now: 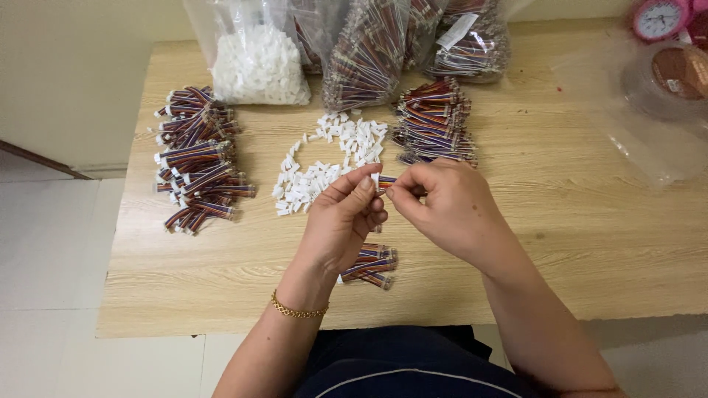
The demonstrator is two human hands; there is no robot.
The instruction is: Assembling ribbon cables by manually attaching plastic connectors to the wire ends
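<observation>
Two hands pinching one small wire lead over a wooden table.

The left hand (346,214) and right hand (442,206) meet, fingertips pinched on a striped wire lead (385,180) with a white connector. Three loose wire piles: far left (198,158), just beyond the right hand (435,121), under the left wrist (372,265). A scatter of white connectors (328,162) lies just ahead. Beyond stand four clear bags: one of white parts (258,63), three of wires (369,55), the rightmost with a white label (457,31).

Short striped wire (386,180) with white connector (375,177) at its left end, held level between both hands above surface centre, near the white connector pile (324,166).
</observation>
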